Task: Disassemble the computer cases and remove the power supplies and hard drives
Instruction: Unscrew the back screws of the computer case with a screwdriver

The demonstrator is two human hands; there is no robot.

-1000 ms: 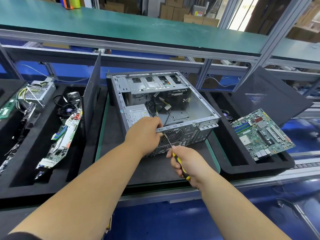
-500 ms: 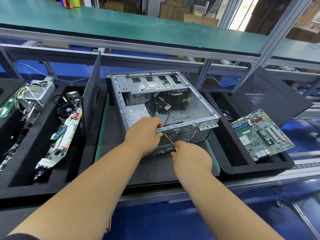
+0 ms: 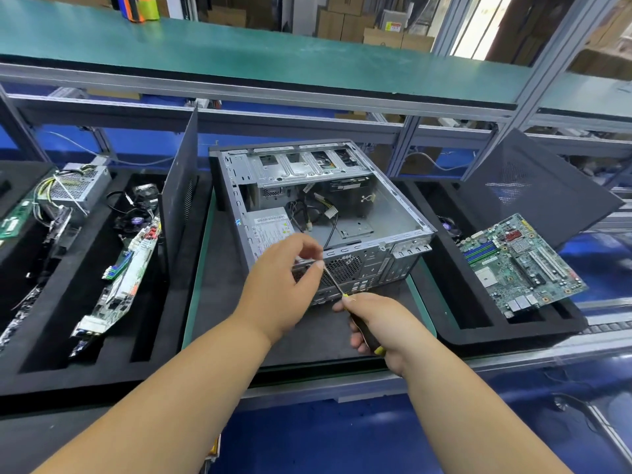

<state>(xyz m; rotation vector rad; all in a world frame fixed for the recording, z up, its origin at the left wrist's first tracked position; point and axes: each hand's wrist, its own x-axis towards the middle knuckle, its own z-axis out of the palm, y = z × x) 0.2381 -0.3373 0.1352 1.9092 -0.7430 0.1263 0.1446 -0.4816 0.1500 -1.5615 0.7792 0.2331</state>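
The power supply (image 3: 272, 227) sits in the case (image 3: 393, 213) on the mat. Our left hand (image 3: 284, 285) has lifted off the rim, fingertips pinching at the screwdriver (image 3: 333, 280) tip our right hand (image 3: 379, 323) grips; a screw probably came free.

We face a green-topped shelf (image 3: 273, 56) on grey metal framing (image 3: 407, 145). Beyond it we see stacked cardboard boxes (image 3: 345, 25) and a daylit window (image 3: 478, 25).

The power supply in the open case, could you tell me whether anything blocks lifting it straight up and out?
Nothing visible lies over the power supply: the computer case is open on top. Loose cables lie beside it.
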